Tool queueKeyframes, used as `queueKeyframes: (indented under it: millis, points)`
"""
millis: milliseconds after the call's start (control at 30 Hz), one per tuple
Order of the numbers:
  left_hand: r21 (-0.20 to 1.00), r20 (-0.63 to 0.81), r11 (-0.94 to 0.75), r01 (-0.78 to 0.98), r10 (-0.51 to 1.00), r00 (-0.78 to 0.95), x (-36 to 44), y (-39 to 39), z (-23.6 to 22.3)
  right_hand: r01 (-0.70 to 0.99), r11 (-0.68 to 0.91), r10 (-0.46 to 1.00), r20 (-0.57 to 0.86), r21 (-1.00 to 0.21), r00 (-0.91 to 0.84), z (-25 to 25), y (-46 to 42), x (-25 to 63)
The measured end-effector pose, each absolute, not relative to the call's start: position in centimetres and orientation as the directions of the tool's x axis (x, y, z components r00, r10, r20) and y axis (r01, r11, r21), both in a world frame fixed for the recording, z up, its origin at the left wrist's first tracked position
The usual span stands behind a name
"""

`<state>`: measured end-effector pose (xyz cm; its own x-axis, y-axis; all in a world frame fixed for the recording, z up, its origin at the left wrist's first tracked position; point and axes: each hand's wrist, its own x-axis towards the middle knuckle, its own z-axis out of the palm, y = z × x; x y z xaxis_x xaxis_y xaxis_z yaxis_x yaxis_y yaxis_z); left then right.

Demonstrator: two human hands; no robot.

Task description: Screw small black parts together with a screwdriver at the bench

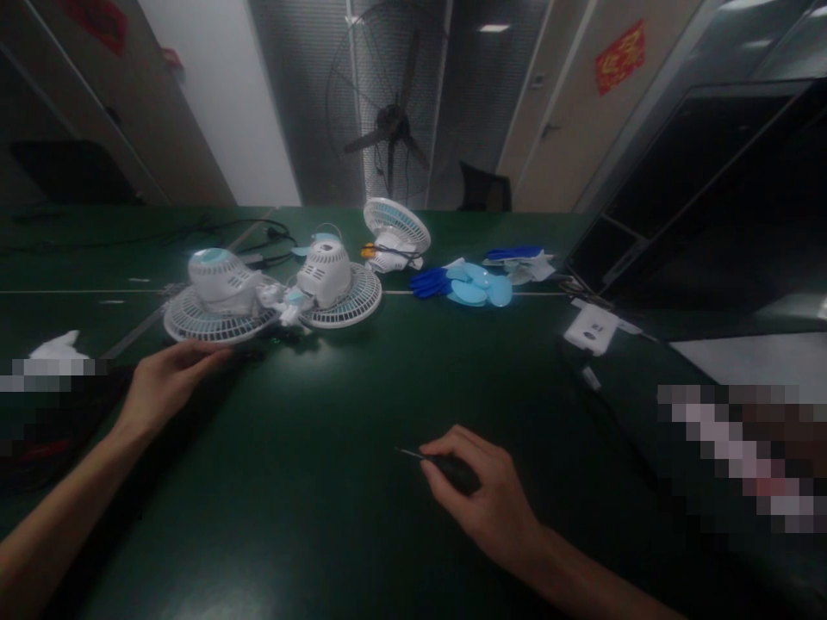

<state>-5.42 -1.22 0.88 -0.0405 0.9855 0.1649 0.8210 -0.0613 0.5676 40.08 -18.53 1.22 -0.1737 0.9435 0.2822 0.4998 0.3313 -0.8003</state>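
My left hand (pixel 169 379) is at the near rim of a white desk fan (pixel 223 297) lying face down, its fingers closed at the edge of the grille. Part of those fingers is hidden. In my right hand (pixel 481 486) is a small screwdriver (pixel 456 472) with a dark handle, its thin shaft pointing left above the green table (pixel 310 482). Right beside the first fan, a second white fan (pixel 326 280) also lies grille down. Behind them, a third fan (pixel 394 232) is tilted, with a dark cord across its base.
Light blue round pieces (pixel 478 284) lie by blue-and-white gloves (pixel 430 282), with another glove pair (pixel 520 261) behind. A white box-like piece (pixel 591 327) sits at right, near a dark monitor (pixel 698 189). Black cables (pixel 258 231) run along the back left.
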Motion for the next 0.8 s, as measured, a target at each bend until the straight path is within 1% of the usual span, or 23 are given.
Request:
queueKeyframes:
  millis: [100, 300, 500, 800]
  points:
    - [0.665, 0.140, -0.056, 0.745, 0.989, -0.050, -4.3, -1.6, 1.0, 0.500, 0.329, 0.944, 0.278, -0.801, -0.176, 1.3, -18.5, 40.1]
    - [0.522, 0.280, -0.232, 0.821, 0.956, 0.092, -3.7, -0.7, -0.3, 0.513, 0.325, 0.946, 0.275, -0.795, -0.173, 1.3, -18.5, 40.0]
    - [0.516, 0.264, -0.279, 0.810, 0.951, 0.160, -4.1, -0.2, -0.6, 0.507, 0.329, 0.944, 0.283, -0.796, -0.170, 1.3, -18.5, 40.0]
    - [0.515, 0.261, -0.279, 0.810, 0.952, 0.162, -4.2, -0.8, -0.4, 0.506, 0.331, 0.944, 0.275, -0.797, -0.184, 1.3, -18.5, 40.0]
